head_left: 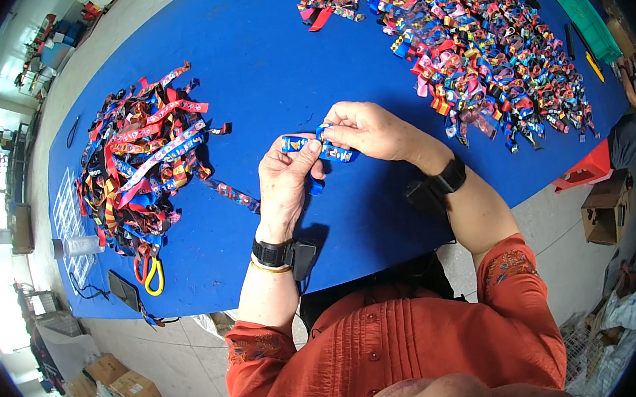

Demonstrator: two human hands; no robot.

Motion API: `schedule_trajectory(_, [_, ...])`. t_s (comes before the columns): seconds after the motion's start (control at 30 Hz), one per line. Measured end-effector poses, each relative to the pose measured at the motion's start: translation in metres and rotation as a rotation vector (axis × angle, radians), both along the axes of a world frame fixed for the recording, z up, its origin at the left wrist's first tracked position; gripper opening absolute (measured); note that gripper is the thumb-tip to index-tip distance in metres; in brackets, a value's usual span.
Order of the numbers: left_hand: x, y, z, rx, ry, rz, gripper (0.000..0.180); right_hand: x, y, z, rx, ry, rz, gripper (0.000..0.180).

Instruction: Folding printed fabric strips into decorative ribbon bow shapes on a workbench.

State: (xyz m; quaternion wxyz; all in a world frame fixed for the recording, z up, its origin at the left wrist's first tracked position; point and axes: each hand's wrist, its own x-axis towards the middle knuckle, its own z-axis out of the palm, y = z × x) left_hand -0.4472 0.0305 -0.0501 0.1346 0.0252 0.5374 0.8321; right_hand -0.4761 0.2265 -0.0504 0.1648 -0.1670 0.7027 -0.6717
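1. Two bare hands meet above the blue tabletop point(260, 60), close in front of the person's orange-red shirt point(376, 344).
2. The left hand point(284, 173) has its grip pinched, thumb against fingers, on a blue printed ribbon point(339, 153).
3. The right hand point(376, 129) grasps the same ribbon, its thumb and fingertips drawn together just beside the left thumb.
4. That ribbon sits between both hands, part of it hidden by the fingers; I can't tell how it is folded.
5. Over at the person's left lies a tangled pile of ribbon strips point(139, 146), one patterned strand trailing toward the left wrist.
6. Across at the far right spreads a much broader heap of looped ribbons point(486, 40), many colours mixed.
7. Near the left pile's lower edge I see scissors point(155, 277) with a yellow-and-red handle, and beside them a dark flat phone-like object point(123, 289).
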Motion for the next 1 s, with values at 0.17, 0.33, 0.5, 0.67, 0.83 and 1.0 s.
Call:
schedule_trajectory(0.17, [-0.001,-0.003,0.000,-0.012,0.020,-0.009,0.012,0.001,-0.001,0.006,-0.045,-0.066,-0.052,0.017])
schedule_trajectory(0.33, [0.000,-0.003,0.001,-0.012,0.012,-0.024,0.012,0.002,-0.001,0.010,-0.031,-0.052,-0.048,0.011])
schedule_trajectory(0.5, [-0.001,-0.004,0.003,0.014,0.025,-0.016,0.011,-0.001,0.004,0.014,-0.056,-0.035,-0.003,0.011])
schedule_trajectory(0.67, [0.000,-0.004,0.002,0.033,0.021,-0.014,0.010,-0.002,0.006,0.015,-0.074,-0.048,0.081,0.012])
schedule_trajectory(0.83, [-0.001,-0.002,0.003,0.020,0.012,-0.028,0.010,-0.002,0.005,0.013,-0.009,-0.047,0.072,0.008])
schedule_trajectory(1.0, [-0.001,-0.003,0.004,0.019,-0.012,-0.032,0.009,-0.001,0.004,0.015,0.020,-0.047,0.056,0.007])
